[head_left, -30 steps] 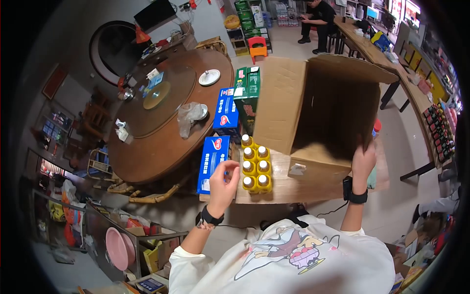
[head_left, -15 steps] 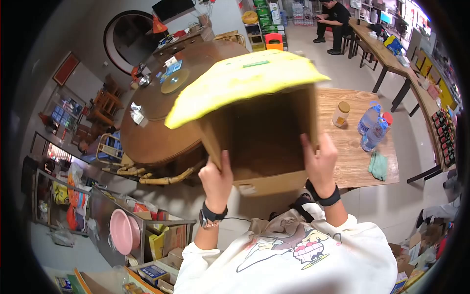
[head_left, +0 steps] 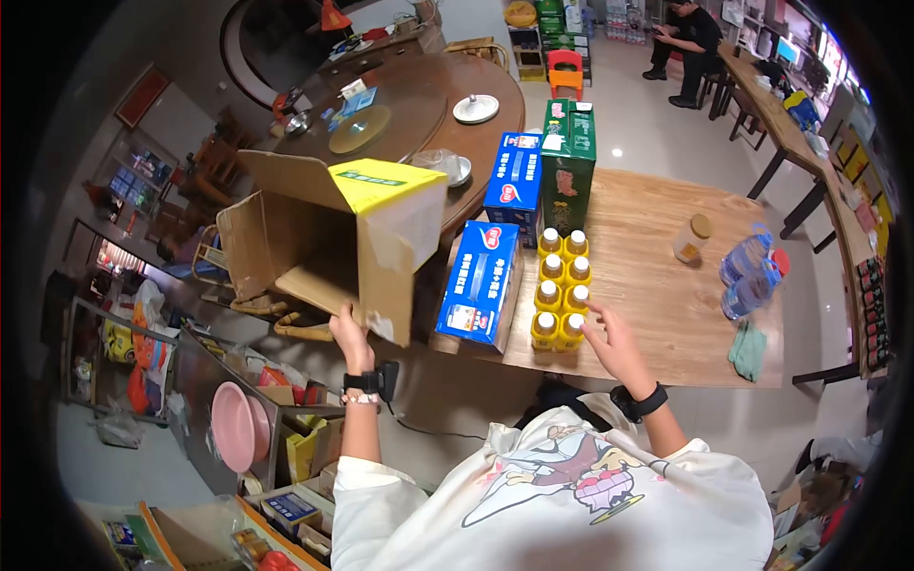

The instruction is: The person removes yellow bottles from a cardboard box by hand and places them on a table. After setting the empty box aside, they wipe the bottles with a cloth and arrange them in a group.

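My left hand [head_left: 350,341] grips the lower edge of a cardboard box [head_left: 386,276], fingers closed on it. The box is tilted with its opening towards me, flaps spread and a yellow panel on top. My right hand [head_left: 617,350] is open, fingers stretched out right at the edge of a group of yellow bottles [head_left: 548,301] with white caps. These bottles stand in two rows on the wooden table [head_left: 657,285]. Left of them sits a blue carton [head_left: 484,281]. Behind it are another blue carton [head_left: 515,176] and a tall green carton [head_left: 569,167].
A jar [head_left: 692,240], large clear bottles [head_left: 747,285] and a green cloth [head_left: 748,350] occupy the table's right side. Beyond the box is a round brown table [head_left: 476,81]. A pink basin [head_left: 238,428] hangs at lower left. A person [head_left: 687,43] sits at the back.
The box has swung left, off the table's middle, uncovering the bottles and cartons. My right hand has let go of it and is now by the bottles; my left hand still holds the box.
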Motion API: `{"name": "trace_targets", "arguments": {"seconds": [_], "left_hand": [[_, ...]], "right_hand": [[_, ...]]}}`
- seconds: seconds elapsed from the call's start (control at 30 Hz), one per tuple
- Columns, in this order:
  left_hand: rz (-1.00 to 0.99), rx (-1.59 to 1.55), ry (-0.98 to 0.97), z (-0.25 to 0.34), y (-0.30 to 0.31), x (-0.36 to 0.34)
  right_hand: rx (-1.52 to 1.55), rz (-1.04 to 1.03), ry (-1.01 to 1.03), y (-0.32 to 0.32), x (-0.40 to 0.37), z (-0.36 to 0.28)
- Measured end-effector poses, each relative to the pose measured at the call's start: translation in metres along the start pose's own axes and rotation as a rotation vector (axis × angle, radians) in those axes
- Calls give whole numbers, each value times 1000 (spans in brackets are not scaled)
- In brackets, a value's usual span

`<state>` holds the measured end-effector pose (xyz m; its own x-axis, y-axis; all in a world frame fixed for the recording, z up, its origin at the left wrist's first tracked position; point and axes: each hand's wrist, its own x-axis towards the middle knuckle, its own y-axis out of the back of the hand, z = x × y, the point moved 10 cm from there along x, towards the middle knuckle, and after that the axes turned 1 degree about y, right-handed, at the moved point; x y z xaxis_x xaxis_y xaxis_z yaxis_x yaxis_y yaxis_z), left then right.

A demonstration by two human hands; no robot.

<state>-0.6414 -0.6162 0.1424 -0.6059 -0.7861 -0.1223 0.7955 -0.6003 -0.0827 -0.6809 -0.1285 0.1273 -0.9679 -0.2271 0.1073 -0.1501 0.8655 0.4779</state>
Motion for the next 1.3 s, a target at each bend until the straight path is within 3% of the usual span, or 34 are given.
{"name": "trace_targets", "arguments": {"seconds": [0.07, 0.2, 0.27, 0.37, 0.47, 0.6, 0.7, 0.77, 0.8, 0.9, 0.97, 1.0, 1.07, 1.1, 1.17, 1.27, 1.3], "left_hand": [[-5, 36, 23, 8, -7, 29], [-199, -1, 104, 5, -46, 106], [-187, -31, 110, 8, -65, 145], [-123, 127, 169, -3, -73, 200], [-164, 188, 261, -7, -88, 224], [-139, 333, 210, 9, -93, 253], [-173, 197, 156, 17, -104, 261], [-184, 269, 198, 21, -110, 246], [-57, 324, 162, 23, -103, 241], [-174, 351, 238, 23, -117, 211], [7, 473, 188, 43, -113, 159], [4, 466, 191, 35, -111, 148], [-106, 348, -198, 54, -120, 130], [-247, 331, -258, 54, -127, 117], [-170, 241, -506, 61, -123, 58], [-421, 239, -557, 41, -149, -43], [-459, 209, -553, 36, -158, -78]], "right_hand": [[-85, -13, 24, -17, 6, 29], [-203, -12, -9, -24, 10, 37], [-230, 33, 64, -27, 13, 45], [-190, -28, -46, -33, 15, 63], [-165, -125, -73, -40, 17, 73], [-141, -126, -58, -41, 16, 80], [-154, -132, -96, -38, 12, 83], [-154, -68, -3, -40, 9, 92], [-162, -89, -42, -40, 9, 92], [-170, -101, -35, -41, 9, 101], [-299, -93, -34, -41, 6, 103], [-306, -92, -32, -38, 5, 99], [-507, -228, -275, -37, -3, 114], [-513, -226, -269, -32, -4, 104], [-310, -216, -98, -22, -1, 53], [571, -628, 6, -14, -28, -92], [750, -831, 302, 2, -51, -147]]}}
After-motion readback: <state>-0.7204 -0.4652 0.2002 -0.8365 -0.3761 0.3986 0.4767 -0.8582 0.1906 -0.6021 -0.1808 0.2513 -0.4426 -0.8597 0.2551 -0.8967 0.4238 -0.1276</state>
